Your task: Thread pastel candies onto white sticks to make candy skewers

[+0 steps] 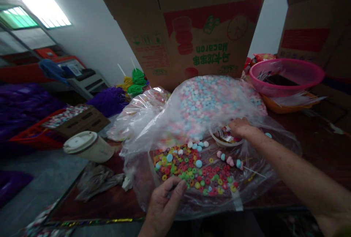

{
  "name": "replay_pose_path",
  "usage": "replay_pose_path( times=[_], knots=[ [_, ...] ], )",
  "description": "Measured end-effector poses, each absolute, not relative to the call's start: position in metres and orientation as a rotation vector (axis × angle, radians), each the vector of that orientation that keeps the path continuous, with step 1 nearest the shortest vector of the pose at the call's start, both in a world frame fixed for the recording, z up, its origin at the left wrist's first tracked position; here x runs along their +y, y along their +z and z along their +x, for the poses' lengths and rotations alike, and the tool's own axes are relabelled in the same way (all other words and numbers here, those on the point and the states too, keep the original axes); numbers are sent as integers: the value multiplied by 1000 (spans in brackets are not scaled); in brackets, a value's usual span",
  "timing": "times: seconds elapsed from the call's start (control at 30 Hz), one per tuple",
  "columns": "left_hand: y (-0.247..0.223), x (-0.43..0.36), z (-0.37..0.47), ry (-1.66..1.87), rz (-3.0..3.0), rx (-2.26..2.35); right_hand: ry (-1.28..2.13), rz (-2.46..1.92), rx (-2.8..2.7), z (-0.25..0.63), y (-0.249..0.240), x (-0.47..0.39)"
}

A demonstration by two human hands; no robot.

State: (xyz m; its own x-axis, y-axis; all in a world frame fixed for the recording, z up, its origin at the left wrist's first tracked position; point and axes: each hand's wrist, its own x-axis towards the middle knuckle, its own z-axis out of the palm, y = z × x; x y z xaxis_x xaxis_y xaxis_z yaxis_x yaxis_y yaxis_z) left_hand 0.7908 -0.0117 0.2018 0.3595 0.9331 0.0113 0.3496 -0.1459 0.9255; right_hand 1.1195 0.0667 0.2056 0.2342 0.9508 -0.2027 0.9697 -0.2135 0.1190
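Note:
My left hand is at the near edge of a pile of colourful ring candies, thumb and fingertips pinched together; anything between them is too small to make out. My right hand reaches into a round clear bowl holding small wrapped packets, its fingertips partly hidden. Below the bowl lies a stick threaded with pink and blue candies. Behind the rings, a large clear plastic bag holds many pink, blue and white candies.
A large cardboard box stands at the back. Pink basin is at the right. On the left are a tilted white tub, a crumpled cloth and a carton of candy sticks in a red crate.

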Motion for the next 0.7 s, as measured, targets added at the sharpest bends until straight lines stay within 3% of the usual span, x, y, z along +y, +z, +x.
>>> replay_pose_path(
  times=[0.2, 0.33, 0.43, 0.53, 0.6, 0.7],
  knots=[
    [188, -5, 771, 892, 1868, 1242, 29, 2329, 1828, 1130, 231, 47],
    [206, -9, 798, 1138, 2432, 1060, 232, 2342, 1934, 1100, 261, 9],
    [225, -15, 819, 1230, 2629, 986, 170, 2191, 2331, 1050, 260, -26],
    [235, -20, 825, 833, 2536, 871, -366, 1999, 2885, 1007, 239, -58],
    [235, -24, 818, 525, 2257, 838, -899, 2182, 2849, 997, 221, -75],
    [228, -31, 799, 400, 1815, 821, -1578, 2229, 2657, 1002, 194, -84]
  ],
)
